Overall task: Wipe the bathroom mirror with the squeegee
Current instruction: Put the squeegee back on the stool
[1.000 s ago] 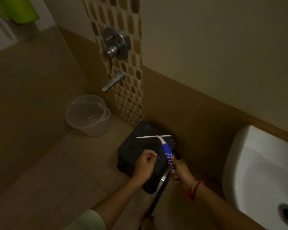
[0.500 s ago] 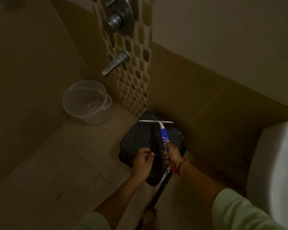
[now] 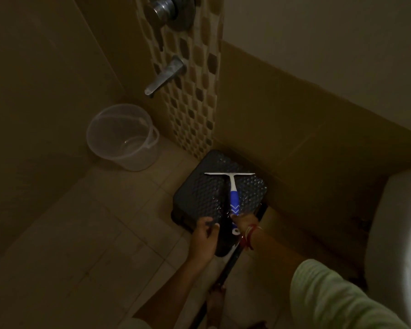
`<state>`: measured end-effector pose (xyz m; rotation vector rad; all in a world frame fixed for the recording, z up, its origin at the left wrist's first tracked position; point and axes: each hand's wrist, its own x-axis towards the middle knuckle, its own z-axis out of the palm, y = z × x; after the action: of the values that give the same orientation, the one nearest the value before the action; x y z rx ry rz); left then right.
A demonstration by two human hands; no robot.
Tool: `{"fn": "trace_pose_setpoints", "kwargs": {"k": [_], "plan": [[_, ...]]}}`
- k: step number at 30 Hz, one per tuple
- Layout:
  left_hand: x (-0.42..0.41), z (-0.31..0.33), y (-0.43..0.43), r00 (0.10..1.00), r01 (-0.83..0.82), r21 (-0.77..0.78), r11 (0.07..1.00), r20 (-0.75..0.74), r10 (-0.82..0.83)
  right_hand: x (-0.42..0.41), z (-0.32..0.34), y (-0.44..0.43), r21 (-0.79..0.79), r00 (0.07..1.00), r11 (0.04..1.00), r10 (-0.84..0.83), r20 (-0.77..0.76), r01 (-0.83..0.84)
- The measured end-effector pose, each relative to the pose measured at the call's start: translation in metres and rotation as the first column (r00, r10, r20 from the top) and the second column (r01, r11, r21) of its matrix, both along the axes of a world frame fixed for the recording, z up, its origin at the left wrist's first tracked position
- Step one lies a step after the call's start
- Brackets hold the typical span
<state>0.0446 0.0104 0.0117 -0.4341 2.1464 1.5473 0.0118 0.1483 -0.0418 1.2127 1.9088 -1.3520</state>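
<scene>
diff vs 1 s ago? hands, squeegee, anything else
View swung left and down: the sink slid to the right edge. The right hand stays gripping the squeegee over the black stool; the left hand stays curled beside it. Bucket unmoved.

Squeegee point(image 3: 231, 195): T-shaped, white blade bar across the top, white neck, blue handle with white chevron markings. It lies over a dark textured stool point(image 3: 199, 198), blade end toward the wall, handle end at the right hand point(image 3: 243, 222). Mirror not visible.
</scene>
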Motion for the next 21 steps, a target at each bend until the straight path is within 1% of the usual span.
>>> {"fn": "trace_pose_setpoints", "kwargs": {"k": [3, 4, 5, 7, 8, 11, 15, 16, 17, 19, 20, 21], "plan": [[0.008, -0.009, -0.006, 0.999, -0.038, 0.007, 0.999, -0.028, 0.038, 0.006, -0.008, 0.002, 0.169, 0.976, 0.962, 0.207, 0.074, -0.217], [0.011, -0.013, -0.008, 0.999, -0.044, 0.005, 0.999, -0.027, 0.044, 0.005, -0.012, 0.005, 0.179, 0.959, 0.945, 0.258, 0.113, -0.276], [0.013, -0.017, -0.010, 0.999, -0.044, 0.002, 0.999, -0.021, 0.044, 0.003, -0.016, 0.008, 0.125, 0.949, 0.945, 0.285, 0.137, -0.302], [0.016, -0.025, -0.013, 0.999, -0.042, -0.008, 0.999, -0.013, 0.042, -0.003, -0.020, 0.012, -0.038, 0.936, 0.950, 0.313, 0.161, -0.311], [0.017, -0.028, -0.014, 0.999, -0.041, -0.020, 0.999, -0.017, 0.040, -0.006, -0.022, 0.013, -0.071, 0.933, 0.947, 0.320, 0.166, -0.312], [0.019, -0.038, -0.016, 1.000, -0.020, -0.060, 0.998, -0.022, 0.018, -0.007, -0.030, 0.013, -0.058, 0.939, 0.951, 0.308, 0.152, -0.303], [0.027, -0.048, -0.017, 1.000, -0.023, -0.080, 0.997, -0.007, 0.022, 0.000, -0.041, 0.012, -0.088, 0.964, 0.972, 0.229, 0.132, -0.219], [0.028, -0.050, -0.017, 1.000, -0.026, -0.080, 0.996, -0.004, 0.026, 0.001, -0.043, 0.010, -0.066, 0.965, 0.973, 0.229, 0.130, -0.222], [0.029, -0.051, -0.017, 1.000, -0.025, -0.078, 0.997, -0.006, 0.024, 0.002, -0.045, 0.007, -0.002, 0.961, 0.970, 0.239, 0.138, -0.241], [0.032, -0.056, -0.016, 1.000, -0.009, -0.091, 0.996, 0.005, 0.010, 0.004, -0.046, 0.002, 0.187, 0.946, 0.934, 0.272, 0.178, -0.304], [0.032, -0.058, -0.014, 1.000, 0.001, -0.104, 0.995, 0.014, 0.001, 0.004, -0.046, 0.002, 0.213, 0.943, 0.924, 0.283, 0.175, -0.317], [0.033, -0.061, -0.014, 1.000, 0.008, -0.111, 0.994, 0.021, -0.006, 0.003, -0.047, 0.003, 0.190, 0.941, 0.926, 0.298, 0.159, -0.325]]}}
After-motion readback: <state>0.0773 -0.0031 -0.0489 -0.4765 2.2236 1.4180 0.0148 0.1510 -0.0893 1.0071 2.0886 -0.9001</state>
